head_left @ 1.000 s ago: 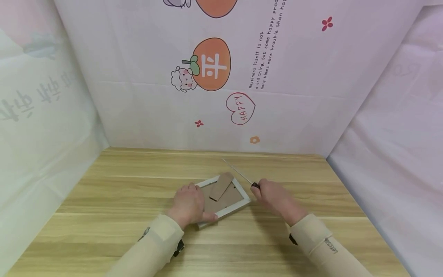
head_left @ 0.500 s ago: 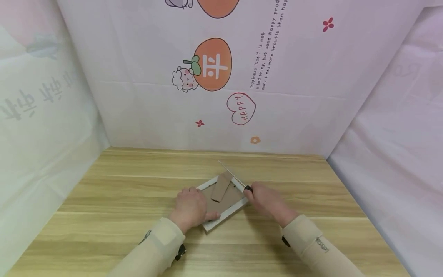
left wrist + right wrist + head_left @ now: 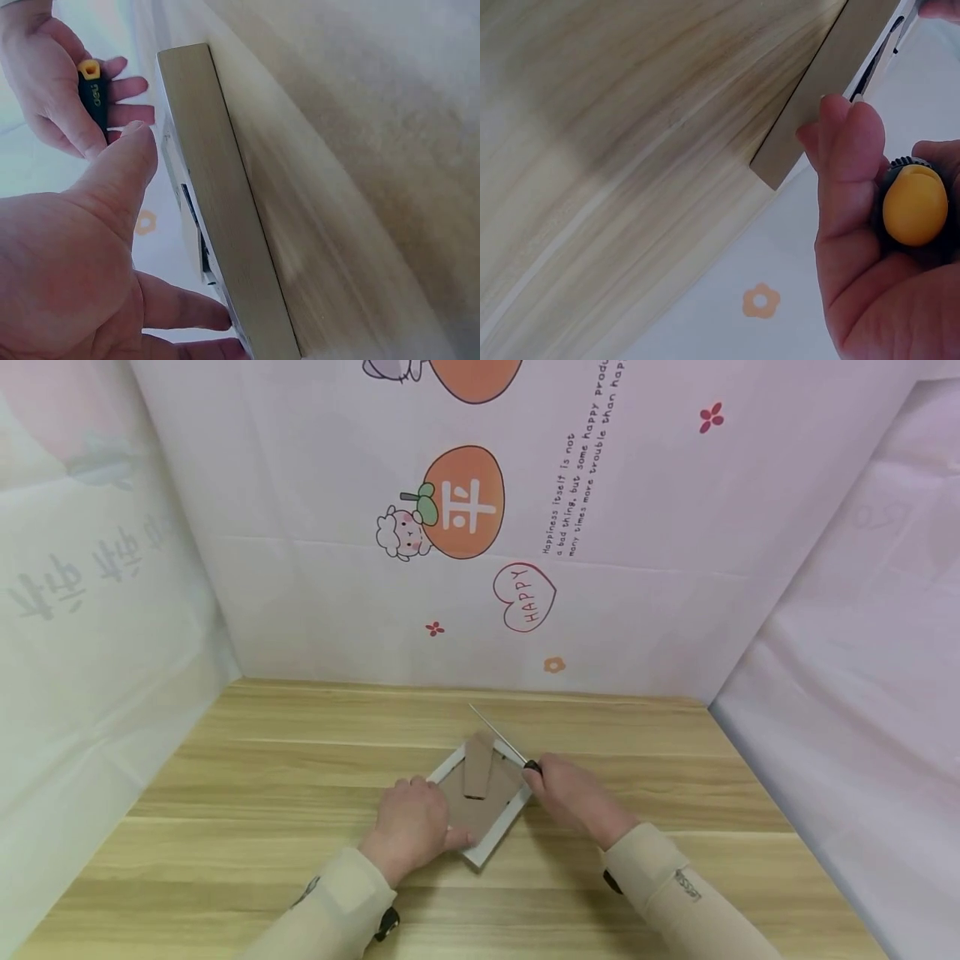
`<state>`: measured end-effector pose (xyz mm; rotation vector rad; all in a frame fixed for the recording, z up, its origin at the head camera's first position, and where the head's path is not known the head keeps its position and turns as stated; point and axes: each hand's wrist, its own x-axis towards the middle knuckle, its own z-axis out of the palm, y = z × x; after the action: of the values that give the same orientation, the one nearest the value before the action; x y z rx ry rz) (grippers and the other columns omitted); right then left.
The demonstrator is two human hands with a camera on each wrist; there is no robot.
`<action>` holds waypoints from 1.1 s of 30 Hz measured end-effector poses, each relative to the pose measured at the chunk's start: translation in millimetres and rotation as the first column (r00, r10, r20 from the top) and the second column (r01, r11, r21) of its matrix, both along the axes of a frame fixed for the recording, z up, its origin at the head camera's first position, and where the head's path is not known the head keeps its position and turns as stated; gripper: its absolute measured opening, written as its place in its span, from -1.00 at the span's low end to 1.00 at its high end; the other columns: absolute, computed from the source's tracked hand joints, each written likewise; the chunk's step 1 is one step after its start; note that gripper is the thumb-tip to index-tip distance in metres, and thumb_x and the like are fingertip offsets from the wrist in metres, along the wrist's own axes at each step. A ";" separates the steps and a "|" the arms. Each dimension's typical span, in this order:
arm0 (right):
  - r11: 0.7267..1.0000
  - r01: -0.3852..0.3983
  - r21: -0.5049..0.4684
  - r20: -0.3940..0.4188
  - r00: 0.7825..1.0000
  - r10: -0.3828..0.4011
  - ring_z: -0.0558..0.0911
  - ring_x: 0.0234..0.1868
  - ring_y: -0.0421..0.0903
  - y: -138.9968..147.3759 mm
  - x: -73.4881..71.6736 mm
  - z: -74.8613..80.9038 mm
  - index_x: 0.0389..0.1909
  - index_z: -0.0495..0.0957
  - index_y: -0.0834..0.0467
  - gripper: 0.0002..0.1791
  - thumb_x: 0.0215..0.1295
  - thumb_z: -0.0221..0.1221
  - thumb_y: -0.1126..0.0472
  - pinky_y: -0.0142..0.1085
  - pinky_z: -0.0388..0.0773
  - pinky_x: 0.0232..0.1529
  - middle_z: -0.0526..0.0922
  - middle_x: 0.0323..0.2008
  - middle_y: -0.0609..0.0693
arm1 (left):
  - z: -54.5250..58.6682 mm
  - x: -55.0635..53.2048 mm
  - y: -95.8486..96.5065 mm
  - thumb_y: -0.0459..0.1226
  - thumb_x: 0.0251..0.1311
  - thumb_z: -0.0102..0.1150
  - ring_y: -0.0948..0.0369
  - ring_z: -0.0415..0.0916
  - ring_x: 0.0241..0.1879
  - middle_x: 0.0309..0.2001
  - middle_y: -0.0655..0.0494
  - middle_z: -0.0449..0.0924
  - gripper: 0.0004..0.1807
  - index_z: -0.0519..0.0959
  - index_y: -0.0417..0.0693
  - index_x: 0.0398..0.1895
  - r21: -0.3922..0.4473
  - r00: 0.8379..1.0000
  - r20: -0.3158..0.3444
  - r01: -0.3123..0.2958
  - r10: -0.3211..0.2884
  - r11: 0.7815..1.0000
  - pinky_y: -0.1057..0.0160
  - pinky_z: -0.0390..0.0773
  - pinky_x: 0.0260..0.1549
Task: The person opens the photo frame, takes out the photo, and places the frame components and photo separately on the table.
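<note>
A picture frame (image 3: 501, 832) with a white edge lies back side up on the table, its brown backing and stand flap (image 3: 477, 768) showing. My left hand (image 3: 411, 827) grips the frame's left side, thumb along the near edge and fingers on the far one. In my right hand (image 3: 576, 797) is a screwdriver (image 3: 497, 735), whose long thin shaft points away to the left above the frame's far corner. Its dark and yellow handle (image 3: 915, 206) shows in the right wrist view. Right-hand fingers (image 3: 851, 131) reach to the frame's edge.
The wood-grain table (image 3: 262, 810) runs back to a white printed cloth (image 3: 337, 610). More pale cloth hangs along the left (image 3: 97, 677) and right (image 3: 862, 693) sides.
The frame has turned clockwise as seen from the head, its near corner swinging towards me and right. My right hand, with the screwdriver, has moved left to the frame's right corner.
</note>
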<state>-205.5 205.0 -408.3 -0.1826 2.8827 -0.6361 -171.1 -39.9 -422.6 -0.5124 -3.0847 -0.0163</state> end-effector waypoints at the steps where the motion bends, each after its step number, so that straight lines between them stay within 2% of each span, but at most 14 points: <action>1: 1.000 0.002 -0.003 -0.002 1.000 -0.002 0.47 -0.50 -0.07 -0.3 -0.7 -0.3 -0.21 0.45 0.16 -0.63 0.66 -0.07 -0.05 -0.24 0.41 -0.50 0.49 -0.47 0.03 | 0.1 1.2 -0.5 0.49 0.01 0.29 0.03 0.48 -0.40 -0.40 -0.10 0.54 -0.03 0.63 -0.38 -0.30 -0.002 1.000 -0.010 0.009 -0.009 1.000 0.04 0.61 -0.40; 9: 1.000 0.008 0.016 -0.022 1.000 -0.008 0.47 -0.47 -0.05 -3.2 -4.1 -2.0 -0.19 0.44 0.15 -0.61 0.65 -0.08 -0.09 -0.22 0.40 -0.47 0.49 -0.45 0.02 | -0.6 10.3 -4.1 0.48 0.06 0.25 0.12 0.46 -0.46 -0.47 -0.03 0.54 -0.10 0.62 -0.29 -0.44 -0.037 0.994 -0.069 0.077 -0.080 0.996 0.15 0.54 -0.44; 13: 1.000 0.007 0.007 -0.027 1.000 -0.006 0.47 -0.48 -0.05 -4.4 -5.2 -3.0 -0.19 0.44 0.15 -0.61 0.65 -0.08 -0.10 -0.22 0.40 -0.47 0.49 -0.45 0.02 | -2.9 13.5 -5.1 0.43 0.01 0.34 0.13 0.47 -0.47 -0.51 -0.01 0.51 -0.17 0.58 -0.24 -0.49 -0.020 0.990 -0.104 0.093 -0.095 0.995 0.16 0.55 -0.49; 18: 1.000 0.002 -0.001 -0.037 0.999 -0.002 0.46 -0.49 -0.05 -5.9 -7.4 -4.2 -0.20 0.44 0.14 -0.62 0.65 -0.08 -0.09 -0.23 0.38 -0.48 0.49 -0.46 0.01 | -6.5 18.2 -5.7 0.31 -0.07 0.51 0.13 0.50 -0.45 -0.53 0.02 0.52 -0.29 0.53 -0.18 -0.53 0.046 0.985 -0.133 0.119 -0.112 0.992 0.16 0.59 -0.46; 26: 1.000 -0.011 -0.013 -0.075 0.997 0.010 0.42 -0.51 -0.08 -10.6 -13.6 -8.3 -0.25 0.43 0.16 -0.63 0.65 -0.05 -0.05 -0.26 0.34 -0.49 0.47 -0.48 0.00 | -6.5 24.8 -1.4 0.07 -0.12 0.66 0.11 0.50 -0.45 -0.49 0.02 0.52 -0.42 0.55 -0.21 -0.52 0.171 0.998 -0.039 0.057 -0.051 0.984 0.13 0.60 -0.54; 29: 1.000 -0.019 -0.018 -0.081 0.997 0.017 0.42 -0.52 -0.08 -11.7 -15.2 -8.7 -0.26 0.43 0.16 -0.62 0.65 -0.05 -0.05 -0.26 0.35 -0.49 0.47 -0.49 0.00 | -7.0 26.5 0.3 0.05 -0.14 0.67 0.12 0.50 -0.47 -0.50 0.03 0.51 -0.43 0.54 -0.20 -0.53 0.178 0.998 -0.042 0.044 -0.037 0.983 0.14 0.60 -0.58; 33: 0.999 -0.025 -0.024 -0.086 0.996 0.023 0.43 -0.51 -0.08 -12.6 -17.3 -9.6 -0.27 0.43 0.16 -0.62 0.65 -0.05 -0.05 -0.26 0.37 -0.49 0.47 -0.49 0.00 | -8.8 27.1 1.4 0.08 -0.14 0.67 0.14 0.51 -0.49 -0.48 0.04 0.51 -0.41 0.53 -0.19 -0.51 0.146 0.997 -0.069 0.037 -0.027 0.989 0.18 0.58 -0.65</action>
<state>-222.8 192.4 -417.9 -0.2538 2.9501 -0.6768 -144.0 -38.5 -431.4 -0.5441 -2.9795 -0.2204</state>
